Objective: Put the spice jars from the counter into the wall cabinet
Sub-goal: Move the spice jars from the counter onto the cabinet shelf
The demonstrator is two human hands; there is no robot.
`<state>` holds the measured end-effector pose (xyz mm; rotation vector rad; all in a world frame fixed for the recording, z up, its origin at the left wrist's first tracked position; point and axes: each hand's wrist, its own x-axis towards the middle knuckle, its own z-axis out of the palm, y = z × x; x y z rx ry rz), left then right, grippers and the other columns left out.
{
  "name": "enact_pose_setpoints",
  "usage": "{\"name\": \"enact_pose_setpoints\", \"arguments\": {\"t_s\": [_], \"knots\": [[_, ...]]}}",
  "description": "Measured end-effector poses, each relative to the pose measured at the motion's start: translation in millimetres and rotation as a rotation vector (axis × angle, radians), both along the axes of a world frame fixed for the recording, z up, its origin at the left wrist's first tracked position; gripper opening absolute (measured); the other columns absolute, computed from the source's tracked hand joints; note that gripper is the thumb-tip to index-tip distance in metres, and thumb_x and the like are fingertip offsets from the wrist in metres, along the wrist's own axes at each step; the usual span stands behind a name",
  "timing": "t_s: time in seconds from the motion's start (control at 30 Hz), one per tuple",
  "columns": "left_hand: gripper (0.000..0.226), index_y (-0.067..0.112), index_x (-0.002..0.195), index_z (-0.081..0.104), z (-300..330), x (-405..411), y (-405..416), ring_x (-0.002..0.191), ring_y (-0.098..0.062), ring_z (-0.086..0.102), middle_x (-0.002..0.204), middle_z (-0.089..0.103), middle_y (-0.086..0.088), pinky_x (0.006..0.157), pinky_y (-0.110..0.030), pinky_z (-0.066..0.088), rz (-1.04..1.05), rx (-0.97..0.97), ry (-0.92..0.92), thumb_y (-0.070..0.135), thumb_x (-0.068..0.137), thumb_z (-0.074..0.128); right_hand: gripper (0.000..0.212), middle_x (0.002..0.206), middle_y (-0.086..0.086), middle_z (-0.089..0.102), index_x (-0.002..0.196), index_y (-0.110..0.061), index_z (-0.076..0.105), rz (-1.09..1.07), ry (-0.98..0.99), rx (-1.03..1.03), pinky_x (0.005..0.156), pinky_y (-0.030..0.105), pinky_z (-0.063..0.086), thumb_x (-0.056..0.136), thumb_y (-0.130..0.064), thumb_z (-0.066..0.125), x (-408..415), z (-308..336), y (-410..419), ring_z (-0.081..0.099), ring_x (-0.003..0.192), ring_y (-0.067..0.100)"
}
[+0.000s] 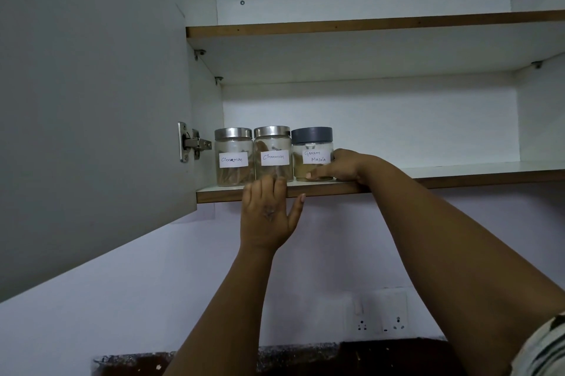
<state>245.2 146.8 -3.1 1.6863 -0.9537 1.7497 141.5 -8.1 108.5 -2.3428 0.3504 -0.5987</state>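
Note:
Three glass spice jars stand in a row at the left end of the wall cabinet's bottom shelf (458, 175). Two have steel lids and labels reading "Cinnamon": the left jar (234, 155) and the middle jar (273, 152). The third, the garam masala jar (312, 153), has a dark grey lid. My right hand (342, 166) wraps around the garam masala jar's right side, thumb across its lower front. My left hand (269, 213) rests fingers-up against the shelf's front edge below the middle jar, holding nothing.
The cabinet door (91, 100) hangs open on the left, hinge beside the jars. An upper shelf (367, 23) holds nothing visible. The bottom shelf is bare to the right of the jars. Below are a wall socket plate (379, 317) and a dark counter edge (275, 357).

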Motion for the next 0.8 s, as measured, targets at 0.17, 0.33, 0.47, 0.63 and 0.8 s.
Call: {"name": "enact_pose_setpoints", "arguments": {"t_s": [0.17,0.33,0.47,0.63,0.8], "knots": [[0.044,0.008,0.100,0.062,-0.2,0.1,-0.2,0.080,-0.021,0.050,0.089,0.054,-0.007,0.076,-0.034,0.042,-0.002,-0.003,0.005,0.048,0.093,0.045,0.054,0.116,0.004,0.062,0.114,-0.022,0.058,-0.027,0.022,-0.028,0.097,0.034,0.047,0.070,-0.040,0.083,0.7,0.3,-1.6,0.059,0.106,0.021],[0.044,0.008,0.101,0.062,-0.3,-0.6,-0.2,0.080,-0.021,0.050,0.089,0.054,-0.007,0.076,-0.034,0.043,-0.003,0.001,0.019,0.048,0.093,0.045,0.064,0.118,0.005,0.063,0.121,-0.018,0.059,-0.059,0.036,-0.043,0.101,0.039,0.047,0.067,-0.041,0.085,1.3,0.9,-1.2,0.059,0.106,0.021],[0.042,0.009,0.098,0.061,-0.8,-0.7,0.6,0.080,-0.021,0.050,0.088,0.054,-0.007,0.076,-0.033,0.042,-0.010,0.005,0.018,0.048,0.093,0.045,0.065,0.119,0.004,0.063,0.122,-0.018,0.060,-0.060,0.036,-0.048,0.101,0.038,0.047,0.067,-0.042,0.084,-1.1,0.9,2.1,0.059,0.107,0.022],[0.041,0.009,0.097,0.061,-0.5,-0.4,-0.5,0.079,-0.020,0.049,0.088,0.053,-0.007,0.075,-0.033,0.040,-0.004,-0.001,0.009,0.047,0.093,0.047,0.076,0.125,0.005,0.061,0.127,-0.016,0.056,-0.087,0.042,-0.081,0.101,0.039,0.047,0.064,-0.047,0.085,-2.9,1.0,4.1,0.058,0.109,0.021],[0.043,0.008,0.100,0.062,-0.5,0.7,-1.2,0.080,-0.020,0.049,0.089,0.054,-0.007,0.076,-0.033,0.041,-0.003,-0.005,0.011,0.048,0.093,0.046,0.096,0.137,0.009,0.046,0.141,-0.004,0.032,-0.174,0.029,-0.134,0.095,0.033,0.043,0.070,-0.047,0.082,-7.6,-0.5,6.0,0.049,0.117,0.022]]}}
